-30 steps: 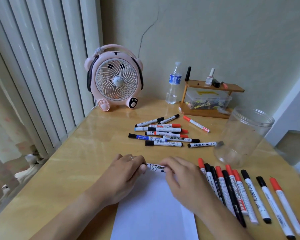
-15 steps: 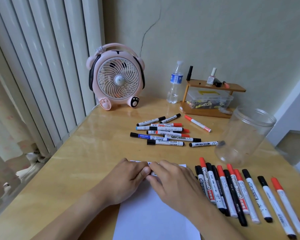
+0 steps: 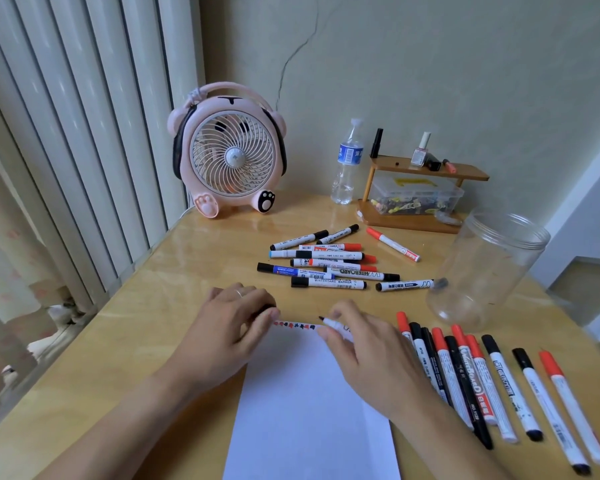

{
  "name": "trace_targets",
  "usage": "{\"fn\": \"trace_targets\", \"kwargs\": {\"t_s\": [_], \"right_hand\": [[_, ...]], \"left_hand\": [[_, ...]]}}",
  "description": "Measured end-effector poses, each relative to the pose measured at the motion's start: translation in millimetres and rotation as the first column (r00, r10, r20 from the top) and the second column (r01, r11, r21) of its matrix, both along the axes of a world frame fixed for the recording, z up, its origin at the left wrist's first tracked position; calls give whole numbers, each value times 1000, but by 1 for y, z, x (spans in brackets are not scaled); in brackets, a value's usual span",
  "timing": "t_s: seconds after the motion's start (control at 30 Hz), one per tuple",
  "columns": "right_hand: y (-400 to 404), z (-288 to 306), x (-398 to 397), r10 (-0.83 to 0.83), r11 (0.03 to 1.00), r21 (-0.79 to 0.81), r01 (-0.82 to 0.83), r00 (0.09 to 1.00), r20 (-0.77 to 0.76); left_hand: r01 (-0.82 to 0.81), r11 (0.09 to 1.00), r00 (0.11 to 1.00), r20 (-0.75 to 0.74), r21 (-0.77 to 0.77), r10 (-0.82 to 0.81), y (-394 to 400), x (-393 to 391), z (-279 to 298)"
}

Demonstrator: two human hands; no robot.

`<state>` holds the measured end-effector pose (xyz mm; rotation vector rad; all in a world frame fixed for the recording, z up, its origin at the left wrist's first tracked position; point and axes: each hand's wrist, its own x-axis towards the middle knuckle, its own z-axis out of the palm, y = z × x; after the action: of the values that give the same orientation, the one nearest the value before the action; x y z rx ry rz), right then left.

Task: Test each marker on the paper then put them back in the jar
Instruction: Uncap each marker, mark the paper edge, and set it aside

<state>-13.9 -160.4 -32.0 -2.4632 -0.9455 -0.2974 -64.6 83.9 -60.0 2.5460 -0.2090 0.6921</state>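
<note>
The person's right hand [image 3: 368, 344] holds an uncapped marker [image 3: 336, 326], fingers curled round its white barrel, black tip pointing toward ten o'clock just over the top edge of the sheet of paper [image 3: 312, 403]. The left hand [image 3: 229, 327] sits at nine o'clock from that tip, fingers bent over something dark that looks like the black cap [image 3: 265, 308] (only a sliver shows, so I can't swear to it). A ring [image 3: 239, 293] is on one of its fingers. Between the two hands, along the paper's top edge, runs a short row of red and black marks [image 3: 294, 325].

At three o'clock from the paper a row of markers [image 3: 471, 379] lies side by side on the wooden table [image 3: 125, 341], red and black caps toward the wall. Toward twelve o'clock a loose pile of markers [image 3: 329, 265] lies crosswise, one red-capped marker [image 3: 392, 244] a little apart at its right. The clear plastic jar [image 3: 489, 268] stands upright with no lid at about two o'clock, just beyond the row; I see no markers in it.

Farther back, near the wall: a pink fan [image 3: 227, 154] at eleven o'clock, a water bottle [image 3: 347, 164] at twelve, and a small wooden shelf [image 3: 426, 171] with little bottles on top and a clear box [image 3: 414, 199] underneath.
</note>
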Motion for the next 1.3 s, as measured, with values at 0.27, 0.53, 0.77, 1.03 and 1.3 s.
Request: {"fn": "trace_targets", "kwargs": {"t_s": [0.27,0.53,0.77,1.03,1.3], "right_hand": [[-2,9,6,40,914,398,83,956,-291],[-8,7,20,571,429,730,533,466,-676],[4,-2,19,306,581,655,484,616,-726],[21,-6,12,183,687,587,428,680,-710],[19,-15,12,59,760,512,400,743,-667]], "left_hand": [[-282,957,946,-150,65,289,-1,13,-19],[28,993,992,-127,114,-14,-23,-4,-1],[211,952,943,-302,221,-139,-44,-16,-8],[203,948,942,-313,247,-120,-46,-24,-3],[197,943,928,-360,266,-93,-46,-27,0]]}}
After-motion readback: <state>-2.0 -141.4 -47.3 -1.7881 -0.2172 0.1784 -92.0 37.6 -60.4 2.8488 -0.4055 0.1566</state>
